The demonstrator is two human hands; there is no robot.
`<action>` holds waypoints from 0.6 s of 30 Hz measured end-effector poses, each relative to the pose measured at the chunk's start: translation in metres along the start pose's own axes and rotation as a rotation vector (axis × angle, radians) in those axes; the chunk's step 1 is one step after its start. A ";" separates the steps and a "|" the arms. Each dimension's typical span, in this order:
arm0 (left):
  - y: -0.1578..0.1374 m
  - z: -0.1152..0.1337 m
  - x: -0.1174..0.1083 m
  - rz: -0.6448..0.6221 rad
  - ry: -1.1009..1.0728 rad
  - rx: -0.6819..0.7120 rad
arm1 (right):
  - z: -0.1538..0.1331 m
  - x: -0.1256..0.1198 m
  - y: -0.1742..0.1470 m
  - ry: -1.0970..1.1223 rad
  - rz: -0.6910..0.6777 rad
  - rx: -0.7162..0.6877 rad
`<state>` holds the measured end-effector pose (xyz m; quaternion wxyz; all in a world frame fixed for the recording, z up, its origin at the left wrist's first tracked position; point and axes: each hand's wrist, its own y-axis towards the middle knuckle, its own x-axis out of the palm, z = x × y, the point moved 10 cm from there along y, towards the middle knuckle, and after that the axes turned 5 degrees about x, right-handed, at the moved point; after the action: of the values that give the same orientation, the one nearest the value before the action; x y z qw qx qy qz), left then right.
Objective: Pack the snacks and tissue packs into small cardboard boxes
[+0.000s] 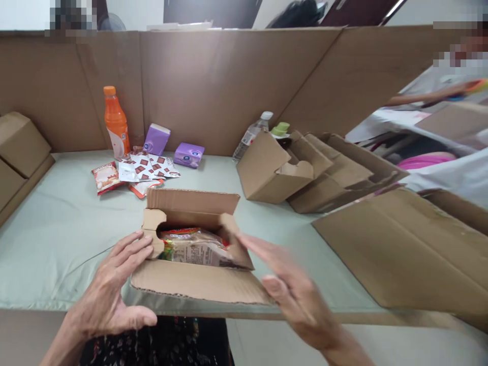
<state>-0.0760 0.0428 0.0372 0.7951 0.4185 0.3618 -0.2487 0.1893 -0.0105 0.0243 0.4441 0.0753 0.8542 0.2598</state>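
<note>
Dark patterned clothing (pixel 179 340) shows at the bottom of the frame. Just above, at lower left, the left hand (pixel 114 282) is spread, its fingertips against the box's left end flap and its thumb held apart. At lower right of centre the right hand (pixel 295 290), blurred, has its fingers extended at the right end flap, thumb apart; whether it touches cannot be told. The box (pixel 202 282) sits between them at lower centre, long flaps folded out, with a clear printed packet (pixel 198 249) inside. Large cartons (pixel 400 249) stand at right on the green cloth (pixel 68 229).

Farther back, left of centre, snack packets (pixel 139 168) lie in a heap below two purple packs (pixel 189 154) and an orange bottle (pixel 116 122). Right of centre, a clear bottle (pixel 251 136) leans behind smaller cartons (pixel 274 175). A cardboard wall (pixel 213 81) spans the back.
</note>
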 end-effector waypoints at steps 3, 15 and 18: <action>0.001 -0.003 -0.002 0.033 0.026 -0.027 | -0.004 0.022 -0.003 -0.001 -0.038 -0.037; 0.015 -0.025 -0.006 0.368 0.054 -0.360 | 0.009 -0.021 0.027 0.216 0.152 0.044; 0.016 -0.026 0.001 0.349 0.080 -0.357 | 0.022 -0.034 0.052 0.105 0.316 0.106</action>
<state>-0.0735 0.0729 0.0344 0.8722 0.3372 0.3535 -0.0231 0.2211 0.0302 0.0650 0.3481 0.2181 0.8661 0.2847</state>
